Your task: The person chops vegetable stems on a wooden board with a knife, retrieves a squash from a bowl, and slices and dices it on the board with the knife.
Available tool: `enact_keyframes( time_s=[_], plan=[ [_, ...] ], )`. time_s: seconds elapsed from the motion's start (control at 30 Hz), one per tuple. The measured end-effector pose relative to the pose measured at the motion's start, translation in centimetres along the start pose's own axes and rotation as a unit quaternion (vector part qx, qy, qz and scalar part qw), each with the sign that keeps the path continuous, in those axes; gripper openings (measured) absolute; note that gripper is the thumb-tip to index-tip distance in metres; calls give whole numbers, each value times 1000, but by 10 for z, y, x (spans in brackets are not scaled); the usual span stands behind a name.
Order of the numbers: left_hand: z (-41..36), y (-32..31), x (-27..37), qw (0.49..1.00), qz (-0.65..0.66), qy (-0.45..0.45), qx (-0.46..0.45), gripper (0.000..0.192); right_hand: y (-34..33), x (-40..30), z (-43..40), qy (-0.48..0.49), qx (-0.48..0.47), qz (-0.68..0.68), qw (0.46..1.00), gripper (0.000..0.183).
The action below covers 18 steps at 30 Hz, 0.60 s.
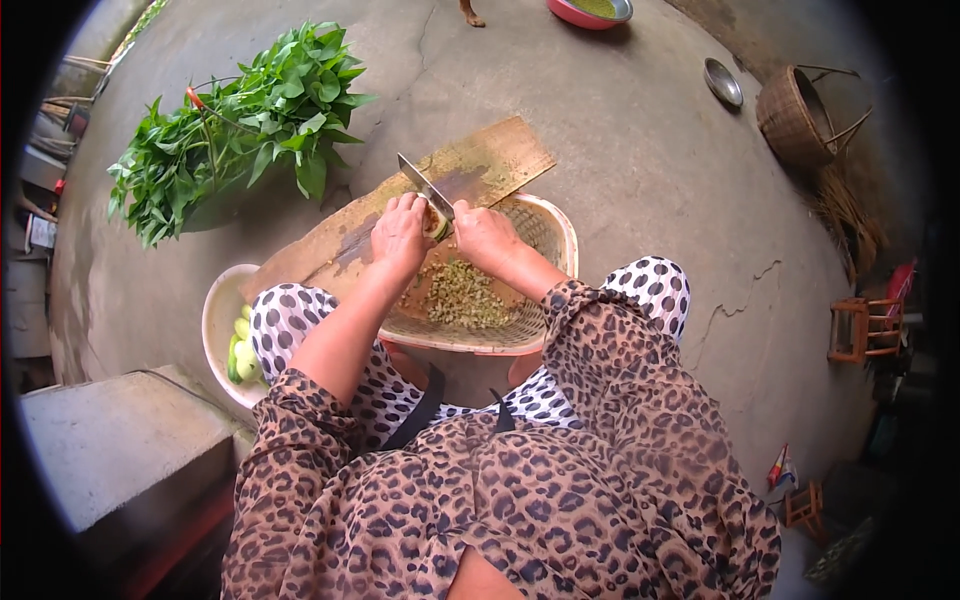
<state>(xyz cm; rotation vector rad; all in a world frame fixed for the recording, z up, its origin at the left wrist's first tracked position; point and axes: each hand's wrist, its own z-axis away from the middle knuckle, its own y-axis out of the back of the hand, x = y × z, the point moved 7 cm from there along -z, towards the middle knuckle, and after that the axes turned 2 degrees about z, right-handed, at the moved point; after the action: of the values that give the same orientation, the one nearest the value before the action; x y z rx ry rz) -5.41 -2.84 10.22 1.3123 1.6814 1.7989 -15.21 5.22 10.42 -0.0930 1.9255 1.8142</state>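
My left hand (400,234) holds a piece of green-skinned vegetable (436,223) with a brownish inside on a worn wooden board (491,154). My right hand (484,234) grips a cleaver (426,186), its blade against or just beside the vegetable; the handle is hidden in my fist. The board slants across a plastic basket (571,244), which stands before my lower legs. Small chopped pale green pieces (465,294) lie in the basket, below my hands.
A white basin (214,322) with green vegetables (245,356) stands by my left knee. Leafy greens (255,124) lie at the upper left. Farther off are a red basin (589,19), a metal bowl (724,82), a wicker basket (795,116), a wooden stool (847,330) and an animal's paw (472,16).
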Motion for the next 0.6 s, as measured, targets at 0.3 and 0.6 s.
enact_keyframes(
  time_s=[0.3, 0.6],
  plan=[
    [-2, -1, 1, 1000, -17, 7, -20, 52, 17, -15, 11, 11, -63, 37, 997, 16],
    [-1, -4, -4, 999, 13, 16, -25, 57, -17, 4, -5, 13, 12, -5, 1000, 13]
  ],
)
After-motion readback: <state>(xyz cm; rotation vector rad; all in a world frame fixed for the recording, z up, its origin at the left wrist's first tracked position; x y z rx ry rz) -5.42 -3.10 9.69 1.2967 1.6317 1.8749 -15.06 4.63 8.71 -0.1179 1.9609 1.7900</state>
